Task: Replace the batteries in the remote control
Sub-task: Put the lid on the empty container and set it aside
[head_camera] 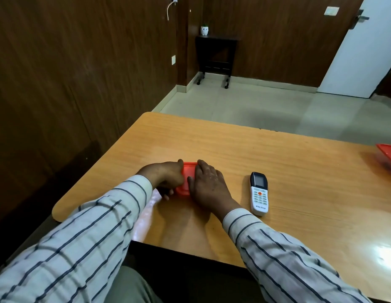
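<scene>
A white and black remote control (259, 193) lies face up on the wooden table (255, 154), buttons and screen showing. To its left stands a small container with a red lid (186, 174). My left hand (166, 177) grips the container's left side, thumb on the lid's far edge. My right hand (208, 184) lies flat over the lid's right part, fingers curled on its edge. The container's contents are hidden. No batteries are visible.
A second red-lidded container (388, 158) sits at the table's right edge, partly cut off. The table's near edge runs just below my forearms. Beyond the table are a tiled floor, a dark side table (216, 55) and a white door (360, 47).
</scene>
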